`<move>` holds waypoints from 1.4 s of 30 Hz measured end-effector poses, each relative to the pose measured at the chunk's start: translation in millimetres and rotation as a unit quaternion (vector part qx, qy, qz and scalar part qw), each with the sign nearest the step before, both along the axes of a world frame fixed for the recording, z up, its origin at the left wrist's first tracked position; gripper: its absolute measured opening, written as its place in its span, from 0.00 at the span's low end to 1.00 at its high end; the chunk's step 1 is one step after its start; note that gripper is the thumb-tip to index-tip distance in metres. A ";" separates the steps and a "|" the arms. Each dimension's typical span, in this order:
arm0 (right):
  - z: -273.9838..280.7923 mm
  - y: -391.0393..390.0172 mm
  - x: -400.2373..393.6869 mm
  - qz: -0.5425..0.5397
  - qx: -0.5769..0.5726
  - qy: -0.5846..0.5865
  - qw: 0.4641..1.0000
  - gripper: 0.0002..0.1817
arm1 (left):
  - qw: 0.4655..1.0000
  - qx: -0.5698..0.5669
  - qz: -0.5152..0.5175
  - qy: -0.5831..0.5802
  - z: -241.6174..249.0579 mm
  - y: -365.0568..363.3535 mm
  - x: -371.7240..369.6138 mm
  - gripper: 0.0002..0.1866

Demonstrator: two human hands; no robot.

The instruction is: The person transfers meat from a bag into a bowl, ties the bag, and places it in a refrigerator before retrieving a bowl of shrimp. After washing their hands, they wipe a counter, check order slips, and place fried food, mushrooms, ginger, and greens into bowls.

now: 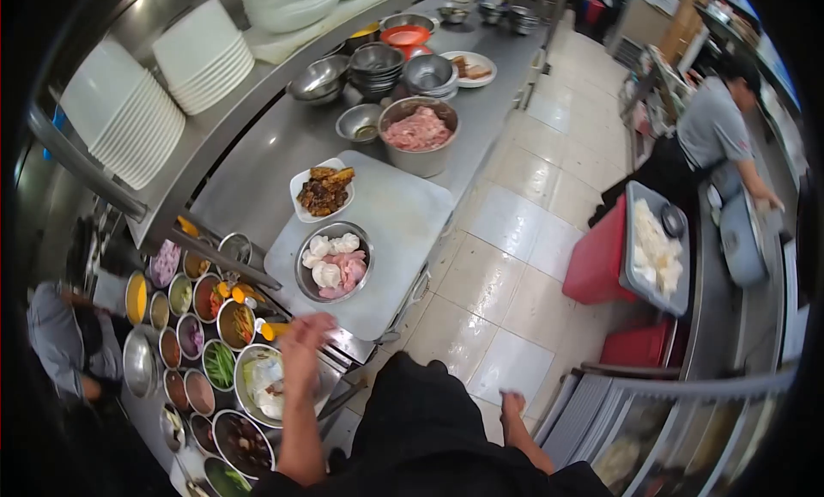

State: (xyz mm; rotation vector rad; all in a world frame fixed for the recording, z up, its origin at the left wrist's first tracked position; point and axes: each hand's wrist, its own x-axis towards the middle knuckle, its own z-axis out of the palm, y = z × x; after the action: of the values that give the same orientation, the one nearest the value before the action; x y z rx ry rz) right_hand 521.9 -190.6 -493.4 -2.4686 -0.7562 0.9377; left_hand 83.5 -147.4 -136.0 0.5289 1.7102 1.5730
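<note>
Your left hand (306, 336) is released, its fingers loosely bent, just below the bowl (368, 255) in view and apart from it. That bowl sits on the board (408, 209), holding pale meat (347, 270) and white balls (327, 275). Beside it stands a dish (299, 198) of browned pieces; the pot (429, 163) is past the board's far edge. Your right hand (512, 403) hangs over the floor (476, 274), and you cannot tell whether it is clenched.
</note>
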 end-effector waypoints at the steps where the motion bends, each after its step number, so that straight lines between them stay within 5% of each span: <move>1: 24.1 49.8 -29.2 0.015 0.136 0.067 0.988 0.14 | 0.998 -0.026 0.017 0.048 1.3 8.5 -23.6 0.08; 3: 55.4 164.1 -87.2 0.065 0.255 0.109 0.959 0.14 | 0.988 -0.031 0.096 0.115 -14.6 38.9 -62.1 0.11; 5: 144.2 258.6 -147.9 0.183 0.318 0.123 0.922 0.13 | 0.975 -0.060 0.113 0.180 -23.3 71.9 -89.1 0.16; 8: 243.1 358.9 -219.7 0.220 0.277 0.385 0.853 0.20 | 0.968 -0.123 0.103 0.193 -38.0 116.3 -127.7 0.20; 10: 284.5 402.0 -257.1 0.214 0.244 0.456 0.829 0.22 | 0.961 -0.175 0.101 0.191 -53.3 133.7 -149.4 0.21; 13: 287.8 454.4 -287.0 0.208 0.180 0.524 0.806 0.21 | 0.993 -0.098 -0.036 -0.061 -72.6 158.9 -186.2 0.25; 16: 293.8 481.4 -290.6 0.208 0.096 0.601 0.766 0.18 | 0.973 -0.052 -0.062 -0.218 -76.4 175.0 -182.2 0.24; 24: 295.6 507.5 -307.8 0.146 0.120 0.460 0.867 0.11 | 0.982 -0.142 -0.004 -0.124 -85.7 187.2 -187.8 0.14; 29: 294.1 546.5 -293.1 0.096 0.063 0.471 0.874 0.06 | 0.986 -0.136 0.095 -0.030 -55.0 204.0 -156.4 0.16; 42: 290.7 601.6 -226.7 0.258 -0.007 0.509 0.822 0.06 | 0.977 -0.051 0.205 -0.007 46.1 304.0 3.2 0.16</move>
State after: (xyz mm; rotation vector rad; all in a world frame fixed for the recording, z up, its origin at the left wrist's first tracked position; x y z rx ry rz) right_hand 295.2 410.9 -202.7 -1.3534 -0.9658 2.1615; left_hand 86.7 156.6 -89.9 0.1124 1.9655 1.7486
